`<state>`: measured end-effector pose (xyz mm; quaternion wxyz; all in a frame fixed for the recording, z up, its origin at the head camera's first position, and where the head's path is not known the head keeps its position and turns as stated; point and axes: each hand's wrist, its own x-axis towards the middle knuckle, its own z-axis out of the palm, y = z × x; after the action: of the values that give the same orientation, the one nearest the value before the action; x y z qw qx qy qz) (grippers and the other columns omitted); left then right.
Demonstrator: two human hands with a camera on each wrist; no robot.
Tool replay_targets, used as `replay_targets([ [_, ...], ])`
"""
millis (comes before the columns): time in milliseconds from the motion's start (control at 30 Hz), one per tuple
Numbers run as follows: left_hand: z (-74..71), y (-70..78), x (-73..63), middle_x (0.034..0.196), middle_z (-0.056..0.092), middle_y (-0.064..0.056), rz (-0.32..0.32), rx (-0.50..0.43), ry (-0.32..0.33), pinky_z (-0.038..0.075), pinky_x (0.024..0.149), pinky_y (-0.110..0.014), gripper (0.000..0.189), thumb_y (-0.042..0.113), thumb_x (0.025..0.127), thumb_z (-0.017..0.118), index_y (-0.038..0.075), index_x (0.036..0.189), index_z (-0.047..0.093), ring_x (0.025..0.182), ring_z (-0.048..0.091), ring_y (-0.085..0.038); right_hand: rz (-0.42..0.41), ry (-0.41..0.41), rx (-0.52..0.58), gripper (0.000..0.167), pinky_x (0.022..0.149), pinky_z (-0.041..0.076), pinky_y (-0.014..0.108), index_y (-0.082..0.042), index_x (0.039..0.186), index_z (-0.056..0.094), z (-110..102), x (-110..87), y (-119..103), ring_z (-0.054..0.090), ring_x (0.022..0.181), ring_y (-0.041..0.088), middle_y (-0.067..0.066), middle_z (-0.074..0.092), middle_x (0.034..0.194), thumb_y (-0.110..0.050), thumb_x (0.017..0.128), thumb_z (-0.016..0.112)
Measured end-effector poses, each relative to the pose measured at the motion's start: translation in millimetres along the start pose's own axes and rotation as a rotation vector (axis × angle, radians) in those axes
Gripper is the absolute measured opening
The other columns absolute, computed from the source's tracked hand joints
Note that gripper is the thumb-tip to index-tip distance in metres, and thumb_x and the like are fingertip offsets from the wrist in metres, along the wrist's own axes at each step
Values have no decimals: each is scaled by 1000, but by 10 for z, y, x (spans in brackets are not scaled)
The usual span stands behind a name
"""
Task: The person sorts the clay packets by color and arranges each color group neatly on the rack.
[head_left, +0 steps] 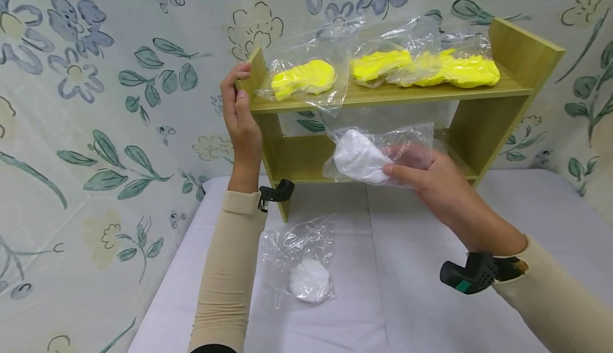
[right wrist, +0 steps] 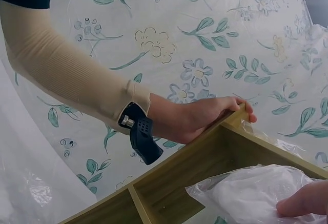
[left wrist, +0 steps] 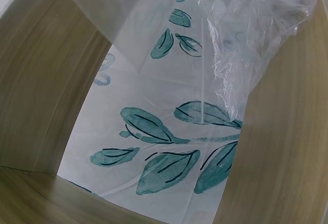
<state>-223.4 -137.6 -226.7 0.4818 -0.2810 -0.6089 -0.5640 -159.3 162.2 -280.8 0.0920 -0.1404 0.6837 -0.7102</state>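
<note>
My left hand [head_left: 242, 116] grips the upper end of the left side panel of a small wooden shelf [head_left: 306, 156], its fingers over the edge. In front of the shelf's lower level, my right hand [head_left: 431, 174] pinches a clear plastic bag with a soft white lump [head_left: 359, 157] in it. The thumb presses on the bag, also seen in the right wrist view around the white lump [right wrist: 261, 193]. What the lump is made of cannot be told. A second bagged white lump [head_left: 309, 280] lies on the white tablecloth [head_left: 421, 300], below the shelf.
Bright yellow lumps in clear bags sit along the upper board: one yellow lump [head_left: 306, 78] at left, other yellow lumps [head_left: 460, 71] toward the right. Loose plastic [left wrist: 241, 39] hangs over the board's edge in the left wrist view. Flower-patterned cloth [head_left: 124, 103] stands behind.
</note>
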Motion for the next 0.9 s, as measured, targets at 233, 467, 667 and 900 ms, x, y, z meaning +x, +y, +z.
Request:
replay_targets([
  [233, -7, 2, -6, 130, 46, -31, -5, 13, -2, 28, 114, -37, 34, 4, 92, 27, -19, 113, 41, 131, 41, -20, -5, 14, -50, 28, 82, 53, 23, -9, 115, 66, 57, 224, -1, 59, 92, 16, 2, 62, 108, -17, 88, 69],
  [467, 1, -1, -3, 129, 46, -31, 0, -5, -2, 27, 115, -38, 33, 4, 92, 27, -18, 112, 41, 131, 41, -21, 18, 17, -71, 30, 88, 52, 28, -8, 118, 64, 113, 420, 4, 62, 92, 16, 1, 64, 106, -17, 89, 68],
  [667, -6, 1, 5, 129, 45, -32, 11, -15, -2, 27, 115, -39, 34, 3, 91, 26, -20, 112, 40, 131, 41, -24, 47, 52, -53, 35, 87, 52, 27, -2, 120, 63, 165, 613, 33, 62, 94, 14, 2, 64, 111, -15, 88, 68],
  [900, -8, -3, 3, 129, 45, -32, 11, -23, -12, 27, 115, -39, 33, 3, 91, 27, -19, 112, 40, 132, 40, -27, 60, 94, -97, 45, 86, 51, 20, 0, 131, 56, 169, 796, 74, 59, 102, 9, 6, 56, 132, -14, 89, 65],
])
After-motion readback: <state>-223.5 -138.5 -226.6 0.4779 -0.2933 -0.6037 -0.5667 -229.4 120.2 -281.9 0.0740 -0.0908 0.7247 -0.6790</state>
